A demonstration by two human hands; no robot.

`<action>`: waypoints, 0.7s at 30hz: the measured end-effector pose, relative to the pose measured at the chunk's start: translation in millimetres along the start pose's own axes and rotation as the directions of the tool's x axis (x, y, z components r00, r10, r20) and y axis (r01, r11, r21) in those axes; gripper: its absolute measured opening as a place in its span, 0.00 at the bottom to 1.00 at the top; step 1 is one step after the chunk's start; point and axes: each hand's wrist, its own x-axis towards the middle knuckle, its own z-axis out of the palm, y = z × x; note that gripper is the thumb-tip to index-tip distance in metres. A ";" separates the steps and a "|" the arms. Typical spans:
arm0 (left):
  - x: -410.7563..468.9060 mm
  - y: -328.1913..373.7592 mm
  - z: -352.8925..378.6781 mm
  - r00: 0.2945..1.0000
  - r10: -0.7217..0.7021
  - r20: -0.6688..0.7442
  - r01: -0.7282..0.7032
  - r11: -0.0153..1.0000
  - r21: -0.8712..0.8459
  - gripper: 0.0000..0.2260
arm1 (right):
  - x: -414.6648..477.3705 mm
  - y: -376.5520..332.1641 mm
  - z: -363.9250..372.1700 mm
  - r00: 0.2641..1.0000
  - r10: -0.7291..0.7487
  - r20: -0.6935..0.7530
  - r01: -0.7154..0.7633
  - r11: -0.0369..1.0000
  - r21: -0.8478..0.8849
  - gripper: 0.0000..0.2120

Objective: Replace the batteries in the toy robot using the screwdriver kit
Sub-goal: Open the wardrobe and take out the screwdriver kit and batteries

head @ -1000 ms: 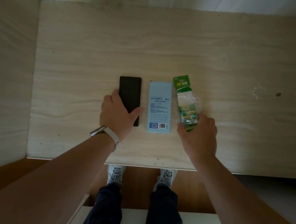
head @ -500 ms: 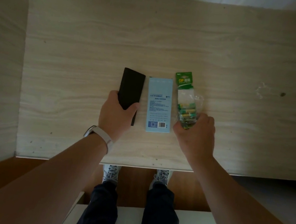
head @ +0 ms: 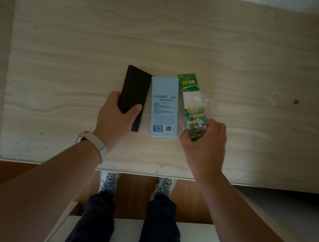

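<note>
— Left hand [head: 114,119]?
— Fingers curled round the near end of the black case [head: 135,89], thumb across its face. The case seems tilted off the table [head: 67,88]; the light is dim.
— Right hand [head: 206,145]?
— Fingers pinch the battery pack [head: 193,109] at its near end. Blue box [head: 165,107] lies flat between both sets of fingers.

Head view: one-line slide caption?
Left hand grips black case, right hand pinches battery pack; blue box lies between on wooden table.

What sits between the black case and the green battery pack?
A pale blue box lies flat between the black case and the battery pack, as the head view shows.
</note>
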 end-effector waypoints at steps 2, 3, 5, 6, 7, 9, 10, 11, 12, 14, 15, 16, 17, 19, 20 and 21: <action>-2.6 -0.5 -0.1 1.000 -0.008 0.000 0.008 0.999 -0.038 0.13 | 1.0 -2.7 -0.7 1.000 -0.009 -0.013 0.009 1.000 -0.001 0.26; -3.7 -0.8 -0.2 1.000 -0.009 0.001 0.009 0.998 -0.056 0.13 | 1.5 -4.5 -0.9 1.000 -0.013 -0.020 0.013 1.000 -0.001 0.26; -6.3 -1.2 -0.2 1.000 -0.016 0.004 0.016 0.996 -0.088 0.13 | 1.5 -8.3 -1.6 0.999 -0.016 -0.032 0.016 1.000 0.007 0.26; -7.4 -1.5 -0.4 1.000 -0.019 0.005 0.020 0.995 -0.098 0.13 | 1.4 -10.4 -1.9 0.999 -0.019 -0.040 0.019 1.000 0.012 0.26; -8.3 -2.0 -0.8 1.000 -0.023 0.007 0.024 0.994 -0.110 0.13 | 0.9 -12.7 -1.9 0.999 -0.024 -0.048 0.024 1.000 0.016 0.26; -10.0 -3.7 -2.3 0.999 -0.038 0.011 0.039 0.989 -0.142 0.13 | -0.8 -18.0 -1.4 0.998 -0.027 -0.049 0.029 0.999 0.029 0.26; -11.2 -4.8 -3.2 0.999 -0.050 0.013 0.051 0.985 -0.162 0.13 | -2.1 -21.0 -0.6 0.999 -0.028 -0.041 0.029 0.999 0.035 0.26; -12.4 -5.8 -4.3 0.998 -0.060 0.015 0.062 0.982 -0.180 0.13 | -3.4 -24.5 0.8 0.999 -0.029 -0.032 0.030 0.999 0.039 0.26; -14.0 -6.7 -5.6 0.997 -0.069 0.018 0.071 0.979 -0.193 0.13 | -5.1 -28.0 2.8 0.999 -0.032 -0.023 0.033 0.999 0.040 0.26; -16.9 -8.5 -7.9 0.997 -0.079 0.015 0.080 0.974 -0.212 0.13 | -8.8 -35.6 8.2 0.999 -0.040 -0.009 0.040 0.998 0.043 0.26; -18.1 -9.4 -9.2 0.997 -0.082 0.007 0.081 0.972 -0.219 0.13 | -10.0 -39.4 11.5 0.999 -0.041 -0.003 0.041 0.998 0.046 0.26; -19.3 -9.8 -10.5 0.996 -0.086 -0.001 0.084 0.971 -0.224 0.12 | -11.2 -42.8 15.4 0.999 -0.038 0.006 0.037 0.998 0.044 0.25; -20.2 -10.4 -11.4 0.996 -0.091 -0.007 0.087 0.970 -0.229 0.12 | -12.4 -46.0 19.5 0.999 -0.034 0.013 0.034 0.999 0.034 0.25; -22.2 -11.7 -14.3 0.995 -0.095 -0.011 0.090 0.967 -0.239 0.11 | -15.0 -51.6 27.8 0.999 -0.033 0.012 0.033 0.999 0.000 0.26; -23.3 -12.4 -16.2 0.995 -0.095 -0.009 0.090 0.966 -0.243 0.11 | -16.4 -54.3 31.8 0.999 -0.031 0.008 0.031 0.999 -0.015 0.26; -24.2 -13.3 -17.7 0.996 -0.094 -0.005 0.090 0.965 -0.247 0.11 | -17.5 -56.2 35.2 1.000 -0.025 0.007 0.025 0.999 -0.031 0.26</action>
